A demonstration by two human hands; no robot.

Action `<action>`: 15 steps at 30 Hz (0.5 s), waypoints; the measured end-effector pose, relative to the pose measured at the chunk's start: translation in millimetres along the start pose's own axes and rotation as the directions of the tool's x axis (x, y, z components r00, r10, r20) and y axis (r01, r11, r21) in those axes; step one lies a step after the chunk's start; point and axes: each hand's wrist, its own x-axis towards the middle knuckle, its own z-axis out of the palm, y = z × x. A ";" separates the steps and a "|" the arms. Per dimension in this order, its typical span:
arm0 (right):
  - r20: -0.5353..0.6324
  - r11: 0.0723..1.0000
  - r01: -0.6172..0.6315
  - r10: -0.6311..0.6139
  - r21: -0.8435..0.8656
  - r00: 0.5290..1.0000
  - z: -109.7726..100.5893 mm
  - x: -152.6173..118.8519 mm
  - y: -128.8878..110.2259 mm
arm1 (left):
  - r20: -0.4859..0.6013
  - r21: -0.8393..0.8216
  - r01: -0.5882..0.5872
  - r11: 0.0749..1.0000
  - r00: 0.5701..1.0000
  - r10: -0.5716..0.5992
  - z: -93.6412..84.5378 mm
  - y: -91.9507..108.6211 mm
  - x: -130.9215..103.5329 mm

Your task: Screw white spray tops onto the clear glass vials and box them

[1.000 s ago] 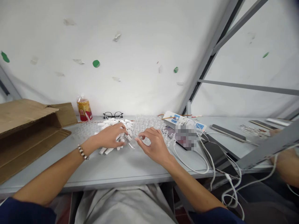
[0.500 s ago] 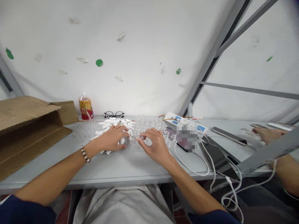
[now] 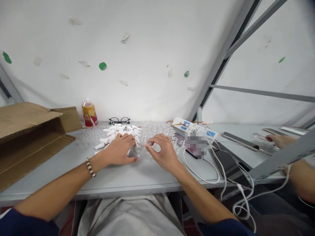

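My left hand point(image 3: 121, 149), wearing a beaded bracelet point(image 3: 91, 167), rests at the right side of a pile of white nozzle-like plastic pieces point(image 3: 112, 133). Its thumb and fingers are apart, with see-through plastic point(image 3: 135, 151) by the thumb; no firm hold shows. My right hand point(image 3: 164, 151) pinches a small clear plastic piece point(image 3: 148, 144) between thumb and forefinger, its exact kind too faint to make out. Just behind this hand lies a spread of clear round plastic pieces point(image 3: 154, 128). More clear pieces point(image 3: 90, 136) lie left of the white pile.
An open cardboard box point(image 3: 31, 131) stands at left, near a red-and-yellow labelled bottle point(image 3: 89, 113) and black-framed glasses point(image 3: 119, 120). To the right are a power strip point(image 3: 180, 124), phones point(image 3: 231, 168) and white cables point(image 3: 216, 182). Beyond a metal post point(image 3: 283, 160) shows another person's hand point(image 3: 280, 141).
My left hand has slid slightly right, and its thumb now reaches closer to the right hand. The right hand keeps its pinch in nearly the same place. The view has shifted slightly.
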 end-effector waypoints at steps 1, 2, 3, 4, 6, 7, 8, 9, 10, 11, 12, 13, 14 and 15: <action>-0.043 1.000 0.010 -0.009 0.023 0.999 -0.7 0.5 0.8 | 0.004 -0.013 -0.003 1.000 1.000 0.003 -0.4 0.4 -0.1; -0.094 0.999 0.019 -0.015 0.048 0.995 -1.6 1.2 1.6 | 0.010 -0.026 -0.006 1.000 1.000 0.006 -0.8 0.6 -0.2; -0.149 0.997 0.027 -0.016 0.068 0.989 -2.6 1.9 2.4 | 0.017 -0.038 -0.011 0.999 1.000 0.011 -1.2 0.5 -0.5; -0.196 0.996 0.030 -0.013 0.083 0.980 -3.7 2.6 2.9 | 0.025 -0.052 -0.016 0.999 1.000 0.017 -1.6 0.1 -0.8; -0.251 0.995 0.028 -0.003 0.095 0.968 -5.5 3.9 3.6 | 0.047 -0.086 -0.032 0.996 0.998 0.036 -2.5 -1.3 -1.5; -0.257 0.995 0.024 0.002 0.095 0.966 -6.1 4.3 3.7 | 0.060 -0.107 -0.044 0.993 0.997 0.051 -2.9 -2.3 -1.9; -0.254 0.995 0.019 0.006 0.096 0.967 -6.4 4.5 3.8 | 0.072 -0.128 -0.057 0.990 0.995 0.067 -3.4 -3.4 -2.3; -0.245 0.995 0.014 0.010 0.097 0.970 -6.5 4.7 3.9 | 0.080 -0.149 -0.067 0.987 0.994 0.080 -4.0 -4.5 -2.7; -0.237 0.995 0.008 0.015 0.099 0.971 -6.4 4.7 4.2 | 0.083 -0.167 -0.073 0.983 0.993 0.088 -4.7 -5.7 -3.1; -0.233 0.995 0.002 0.022 0.102 0.972 -6.1 4.7 4.6 | 0.082 -0.184 -0.077 0.980 0.992 0.093 -5.6 -6.8 -3.4; -0.232 0.994 -0.006 0.031 0.105 0.972 -5.7 4.6 5.0 | 0.077 -0.201 -0.078 0.976 0.992 0.095 -6.8 -7.8 -3.5; -0.234 0.994 -0.015 0.040 0.109 0.971 -5.3 4.6 5.6 | 0.071 -0.219 -0.078 0.973 0.993 0.095 -8.4 -8.7 -3.6; -0.237 0.993 -0.023 0.050 0.114 0.970 -5.1 4.7 6.1 | 0.064 -0.239 -0.076 0.968 0.994 0.094 -10.3 -9.5 -3.7; -0.240 0.992 -0.030 0.058 0.119 0.969 -4.9 4.8 6.5 | 0.057 -0.263 -0.071 0.962 0.994 0.089 -12.7 -10.2 -3.7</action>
